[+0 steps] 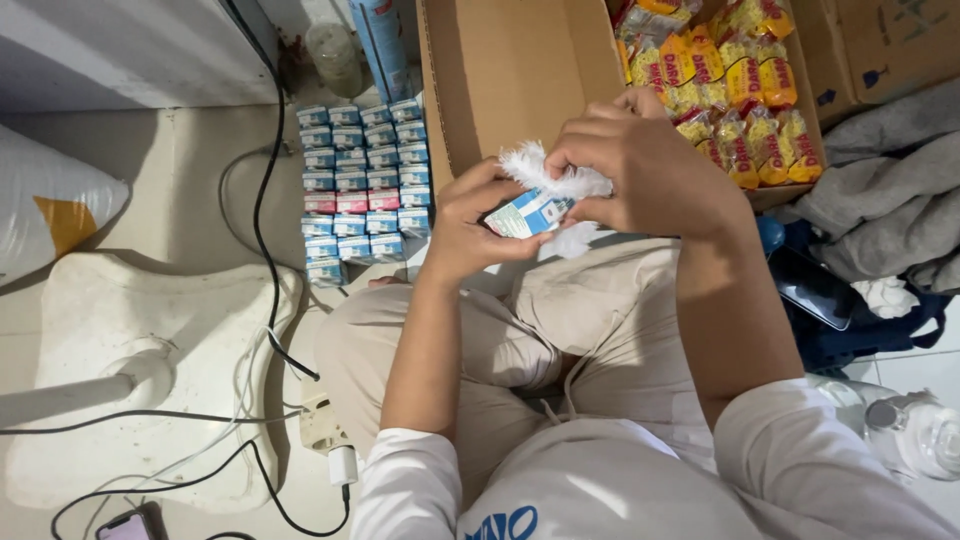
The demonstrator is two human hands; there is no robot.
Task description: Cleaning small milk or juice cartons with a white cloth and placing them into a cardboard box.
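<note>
White fluffy material [560,182], feather-like or shredded at its edges, sits bunched between both hands above the person's lap. Left hand [470,228] grips a small blue-and-white carton [530,213] from below and from the side, thumb and fingers clamped on its lower end. Right hand [640,165] closes over the top of the fluffy material and the carton's upper end, fingers curled down onto it. Both hands are grasping; neither is released. The carton is tilted, partly wrapped by the white material, which shows above it and below it.

The person sits cross-legged on the floor in beige trousers [560,320] and a white long-sleeved top.

Ahead of the left hand, rows of matching small cartons [362,180] lie packed side by side on the floor, mostly blue and white with one pinkish row. An open cardboard box [500,70] stands just beside them, directly beyond the hands. A second box to its right holds yellow snack packets [730,90]. Grey cloth [890,190] lies at far right, with a dark phone [812,288] near the right forearm. A black cable [262,200] runs down the floor on the left, past a white fan base [130,370], to a power strip [322,425].
</note>
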